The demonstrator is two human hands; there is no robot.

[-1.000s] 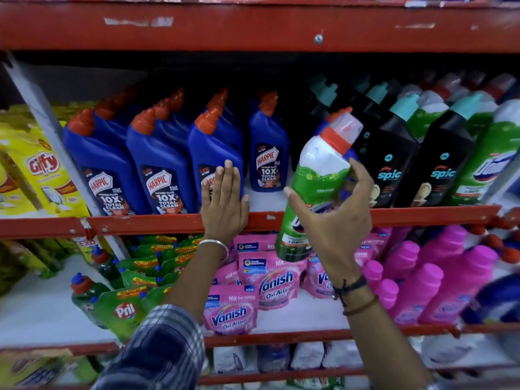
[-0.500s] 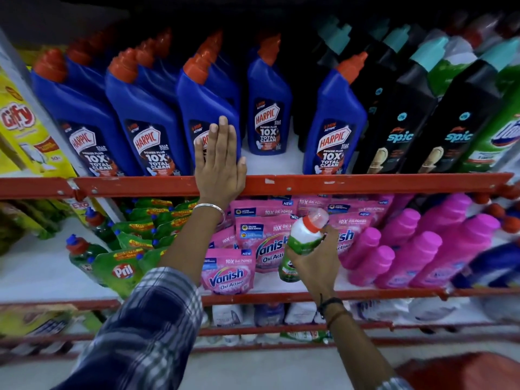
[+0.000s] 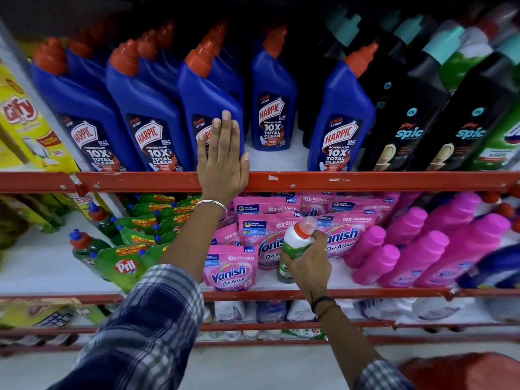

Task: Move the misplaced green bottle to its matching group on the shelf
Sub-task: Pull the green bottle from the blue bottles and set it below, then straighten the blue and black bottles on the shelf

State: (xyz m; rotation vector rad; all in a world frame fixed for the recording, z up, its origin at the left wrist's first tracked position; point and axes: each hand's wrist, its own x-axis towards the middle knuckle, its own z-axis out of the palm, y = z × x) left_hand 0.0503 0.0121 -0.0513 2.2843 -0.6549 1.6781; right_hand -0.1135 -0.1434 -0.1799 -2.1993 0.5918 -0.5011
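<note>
My right hand point(image 3: 308, 266) grips the green bottle point(image 3: 295, 244) around its body. The bottle has a white shoulder and a red-and-clear cap, and it is held low in front of the pink Vanish pouches point(image 3: 230, 267) on the lower shelf. My left hand point(image 3: 222, 159) lies flat, fingers together, against a blue Harpic bottle point(image 3: 209, 108) and the red shelf rail point(image 3: 337, 181). More green bottles with white tops point(image 3: 498, 142) stand at the far right of the upper shelf, behind black Spic bottles point(image 3: 461, 114).
Blue Harpic bottles fill the upper shelf, with a gap point(image 3: 278, 160) right of my left hand. Pink bottles point(image 3: 416, 249) stand right of the pouches. Green Pril pouches point(image 3: 126, 266) and yellow Giffy packs point(image 3: 25, 119) sit at the left. A red object point(image 3: 461, 371) lies bottom right.
My right hand has carried the green bottle down from the upper shelf to the front of the lower shelf. My left hand has stayed on the Harpic bottle. The camera view has tilted down.
</note>
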